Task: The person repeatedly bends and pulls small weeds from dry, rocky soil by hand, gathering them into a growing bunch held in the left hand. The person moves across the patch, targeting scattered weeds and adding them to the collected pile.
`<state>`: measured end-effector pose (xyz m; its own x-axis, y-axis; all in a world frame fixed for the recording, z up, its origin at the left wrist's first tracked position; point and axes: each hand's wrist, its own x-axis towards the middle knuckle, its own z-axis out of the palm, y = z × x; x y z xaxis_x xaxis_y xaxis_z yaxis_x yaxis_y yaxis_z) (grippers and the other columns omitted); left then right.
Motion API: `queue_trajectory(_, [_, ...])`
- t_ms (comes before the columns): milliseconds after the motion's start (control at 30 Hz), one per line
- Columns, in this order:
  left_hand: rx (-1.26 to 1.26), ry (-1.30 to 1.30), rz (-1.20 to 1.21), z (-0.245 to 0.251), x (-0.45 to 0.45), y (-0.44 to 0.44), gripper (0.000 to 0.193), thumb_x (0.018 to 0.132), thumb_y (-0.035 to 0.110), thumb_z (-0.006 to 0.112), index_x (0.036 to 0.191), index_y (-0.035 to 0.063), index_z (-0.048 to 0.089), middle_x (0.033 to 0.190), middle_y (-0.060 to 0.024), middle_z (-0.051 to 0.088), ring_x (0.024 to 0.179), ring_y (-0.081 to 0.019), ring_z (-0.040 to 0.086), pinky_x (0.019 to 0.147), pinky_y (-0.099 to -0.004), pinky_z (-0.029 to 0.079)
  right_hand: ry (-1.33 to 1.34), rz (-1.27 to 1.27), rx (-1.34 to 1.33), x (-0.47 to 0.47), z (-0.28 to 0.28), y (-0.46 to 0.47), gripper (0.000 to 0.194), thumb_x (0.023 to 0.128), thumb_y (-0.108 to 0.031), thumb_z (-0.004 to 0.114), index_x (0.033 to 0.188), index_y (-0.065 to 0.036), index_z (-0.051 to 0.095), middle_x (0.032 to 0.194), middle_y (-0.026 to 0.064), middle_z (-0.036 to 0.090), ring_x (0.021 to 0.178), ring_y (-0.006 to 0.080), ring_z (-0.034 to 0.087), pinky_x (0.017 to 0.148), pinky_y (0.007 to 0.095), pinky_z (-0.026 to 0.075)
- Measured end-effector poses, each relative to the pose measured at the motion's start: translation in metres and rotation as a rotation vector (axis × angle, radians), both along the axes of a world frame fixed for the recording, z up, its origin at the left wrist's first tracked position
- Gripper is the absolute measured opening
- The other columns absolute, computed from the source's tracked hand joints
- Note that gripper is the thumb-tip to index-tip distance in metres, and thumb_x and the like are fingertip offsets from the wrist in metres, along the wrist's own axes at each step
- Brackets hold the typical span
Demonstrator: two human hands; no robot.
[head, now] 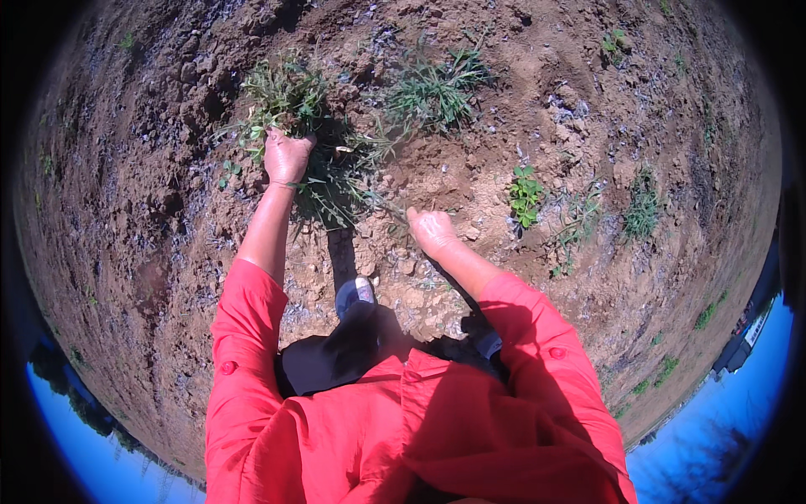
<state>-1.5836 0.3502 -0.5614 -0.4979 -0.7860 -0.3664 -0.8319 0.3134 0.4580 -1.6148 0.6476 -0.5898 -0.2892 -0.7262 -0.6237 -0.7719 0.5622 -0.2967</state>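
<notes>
My left hand (288, 157) is closed around a bunch of leafy green weeds (283, 94), which spreads out beyond my knuckles over the brown soil. To the right and lower, my right hand (431, 230) grips the end of a grass weed (393, 210); its stems reach up and left towards the shaded grass (330, 189) between my hands. Whether those stems join that grass, I cannot tell. A clump of green grass (434, 94) lies on the soil above my right hand. My fingertips are partly hidden on both hands.
A small bright green leafy plant (525, 196) stands right of my right hand, with grass tufts (642, 205) farther right. Clods and dry soil (157, 157) surround me. My shoe (354, 295) is below, between my arms. Another small plant (612, 47) grows at upper right.
</notes>
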Motion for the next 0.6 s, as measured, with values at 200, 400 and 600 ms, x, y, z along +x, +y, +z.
queue_trajectory(200, [-0.069, -0.171, -0.058, 0.0, -0.002, 0.0, 0.073, 0.062, 0.042, 0.066, 0.11, -0.0051, 0.038, 0.107, -0.0247, 0.052, 0.094, -0.0371, 0.054, 0.08, -0.041, 0.044, -0.12, -0.2, -0.017, -0.01, 0.001, 0.001, 0.013, 0.071, -0.016, 0.052, 0.072, -0.004, 0.059, 0.073, 0.0166, 0.061, 0.07, 0.0319, 0.061, 0.063, 0.0406, 0.049])
queue_trajectory(400, [-0.16, -0.132, -0.128, -0.02, 0.014, -0.003, 0.081, 0.064, 0.045, 0.065, 0.116, -0.0088, 0.034, 0.111, -0.025, 0.05, 0.096, -0.0372, 0.054, 0.08, -0.0398, 0.044, -0.016, -0.213, -0.044, 0.008, 0.004, 0.001, 0.012, 0.073, -0.013, 0.05, 0.073, -0.004, 0.058, 0.073, 0.0165, 0.061, 0.071, 0.0319, 0.061, 0.065, 0.0398, 0.049])
queue_trajectory(600, [-0.142, -0.16, -0.05, -0.007, 0.0, 0.003, 0.077, 0.063, 0.039, 0.064, 0.12, -0.0026, 0.033, 0.11, -0.0219, 0.052, 0.093, -0.0365, 0.055, 0.079, -0.0404, 0.045, -0.14, -0.408, 0.021, 0.007, 0.0, 0.004, 0.018, 0.071, -0.017, 0.053, 0.078, -0.002, 0.059, 0.08, 0.0204, 0.061, 0.078, 0.0331, 0.06, 0.071, 0.0405, 0.048])
